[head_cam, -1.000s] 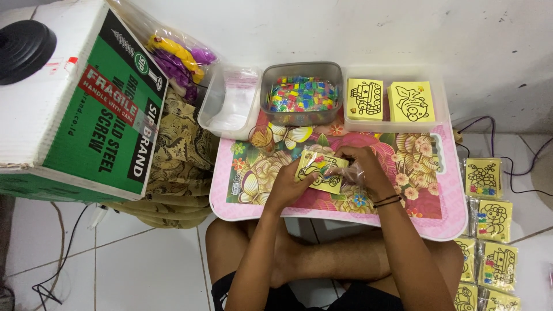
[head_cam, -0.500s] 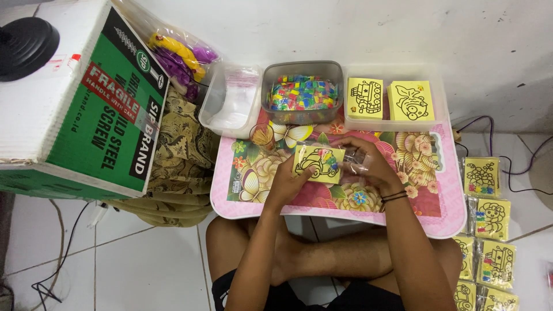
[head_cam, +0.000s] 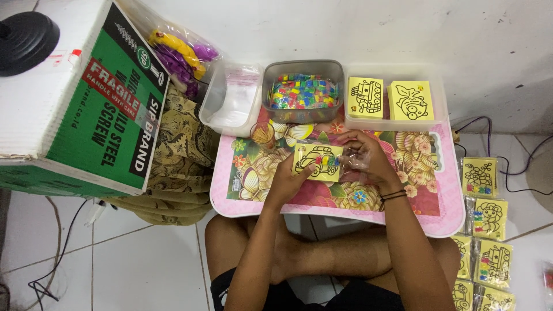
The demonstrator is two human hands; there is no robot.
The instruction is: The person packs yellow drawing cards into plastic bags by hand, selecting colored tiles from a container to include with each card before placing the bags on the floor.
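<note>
1. The left hand (head_cam: 286, 183) grips the small yellow car-picture card (head_cam: 317, 162) at the middle of the pink floral bench (head_cam: 443, 207).
2. The right hand (head_cam: 368, 158) holds the clear plastic sleeve (head_cam: 349, 161) touching the card's right edge.

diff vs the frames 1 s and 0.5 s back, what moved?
The yellow car card came up off the table's near side and turned face-up and level. Left hand holds its left edge; right hand holds a clear plastic sleeve at its right edge. Unchanged: the grey tub of coloured pieces, the tray of yellow cards and the pink floral table.
</note>
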